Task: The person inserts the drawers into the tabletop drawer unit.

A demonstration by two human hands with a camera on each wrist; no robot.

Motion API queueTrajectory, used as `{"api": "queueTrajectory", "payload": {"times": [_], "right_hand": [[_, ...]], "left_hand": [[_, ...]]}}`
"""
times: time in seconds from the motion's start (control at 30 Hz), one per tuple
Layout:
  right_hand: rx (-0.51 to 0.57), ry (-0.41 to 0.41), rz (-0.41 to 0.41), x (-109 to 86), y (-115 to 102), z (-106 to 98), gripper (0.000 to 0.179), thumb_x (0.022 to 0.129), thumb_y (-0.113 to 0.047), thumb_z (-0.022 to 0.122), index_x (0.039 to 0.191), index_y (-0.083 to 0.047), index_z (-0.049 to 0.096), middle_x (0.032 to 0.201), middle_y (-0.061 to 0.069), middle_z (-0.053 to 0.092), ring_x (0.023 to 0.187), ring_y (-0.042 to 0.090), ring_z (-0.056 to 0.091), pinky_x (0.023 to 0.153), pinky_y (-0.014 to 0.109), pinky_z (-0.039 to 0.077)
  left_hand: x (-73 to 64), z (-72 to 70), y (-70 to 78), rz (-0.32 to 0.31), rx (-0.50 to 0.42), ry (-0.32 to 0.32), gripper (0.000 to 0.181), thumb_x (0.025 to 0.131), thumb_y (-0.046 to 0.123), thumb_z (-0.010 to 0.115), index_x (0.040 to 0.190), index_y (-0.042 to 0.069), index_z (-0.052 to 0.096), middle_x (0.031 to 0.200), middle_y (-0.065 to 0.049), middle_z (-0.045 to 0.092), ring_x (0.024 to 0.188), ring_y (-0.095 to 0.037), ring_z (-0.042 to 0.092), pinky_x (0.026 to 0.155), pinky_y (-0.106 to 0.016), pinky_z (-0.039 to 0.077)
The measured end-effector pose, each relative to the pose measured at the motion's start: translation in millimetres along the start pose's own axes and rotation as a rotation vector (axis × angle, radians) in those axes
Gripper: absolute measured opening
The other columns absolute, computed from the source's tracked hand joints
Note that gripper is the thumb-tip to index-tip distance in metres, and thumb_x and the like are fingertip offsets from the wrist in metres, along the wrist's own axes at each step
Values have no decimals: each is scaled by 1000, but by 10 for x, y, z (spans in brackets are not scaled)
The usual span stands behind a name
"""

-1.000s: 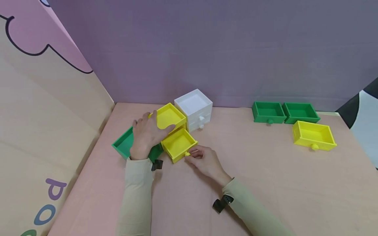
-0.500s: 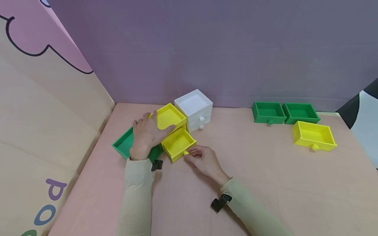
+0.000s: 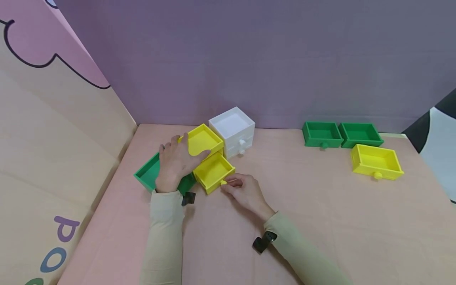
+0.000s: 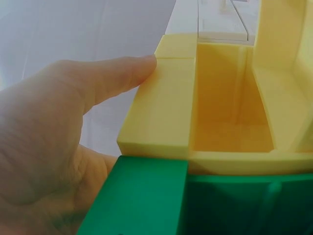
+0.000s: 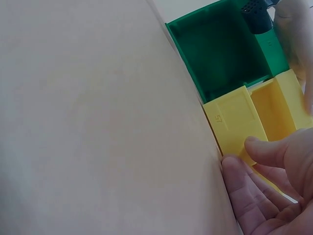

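Observation:
A yellow cabinet stands between a green box-shaped unit and a white cabinet. Its yellow drawer is pulled partly out at the front. My left hand lies spread over the yellow cabinet, fingers reaching toward its far left edge. In the left wrist view its straight thumb touches the yellow edge. By the drawer's front panel, my right hand pinches the small yellow knob between thumb and fingers.
Two green drawers sit side by side at the back right, with a loose yellow drawer in front. The white cabinet has white knobs. A purple-grey wall rises behind the pink tabletop.
The yellow drawer has slid slightly inward, up and left, with my right hand following on its knob. My left hand stays in place.

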State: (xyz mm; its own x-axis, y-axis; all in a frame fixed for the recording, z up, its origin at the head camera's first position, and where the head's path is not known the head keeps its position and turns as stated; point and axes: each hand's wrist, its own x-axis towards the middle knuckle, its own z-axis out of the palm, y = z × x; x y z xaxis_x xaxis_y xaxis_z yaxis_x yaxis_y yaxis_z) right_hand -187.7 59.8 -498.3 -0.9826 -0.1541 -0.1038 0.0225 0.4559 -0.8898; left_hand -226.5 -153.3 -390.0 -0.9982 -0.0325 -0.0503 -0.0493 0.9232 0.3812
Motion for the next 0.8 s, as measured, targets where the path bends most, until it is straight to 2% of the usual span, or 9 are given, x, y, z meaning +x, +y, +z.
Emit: {"api": "queueTrajectory", "payload": {"times": [0.37, 0.8], "right_hand": [[63, 12, 18, 19, 4, 15, 17, 94, -13, 81, 111, -9, 81, 100, 6, 81, 82, 13, 74, 73, 28, 63], [93, 21, 55, 28, -37, 20, 20, 93, -14, 83, 111, -9, 81, 99, 7, 81, 77, 14, 75, 70, 28, 63]], "left_hand": [[-1, 11, -6, 2, 1, 1, 96, 95, 66, 61, 165, 6, 34, 165, -25, 40, 146, -52, 43, 128, -68, 20], [-11, 2, -6, 9, 8, 0, 95, 95, 66, 60, 165, 6, 35, 163, -27, 41, 143, -52, 45, 127, -68, 22]]}}
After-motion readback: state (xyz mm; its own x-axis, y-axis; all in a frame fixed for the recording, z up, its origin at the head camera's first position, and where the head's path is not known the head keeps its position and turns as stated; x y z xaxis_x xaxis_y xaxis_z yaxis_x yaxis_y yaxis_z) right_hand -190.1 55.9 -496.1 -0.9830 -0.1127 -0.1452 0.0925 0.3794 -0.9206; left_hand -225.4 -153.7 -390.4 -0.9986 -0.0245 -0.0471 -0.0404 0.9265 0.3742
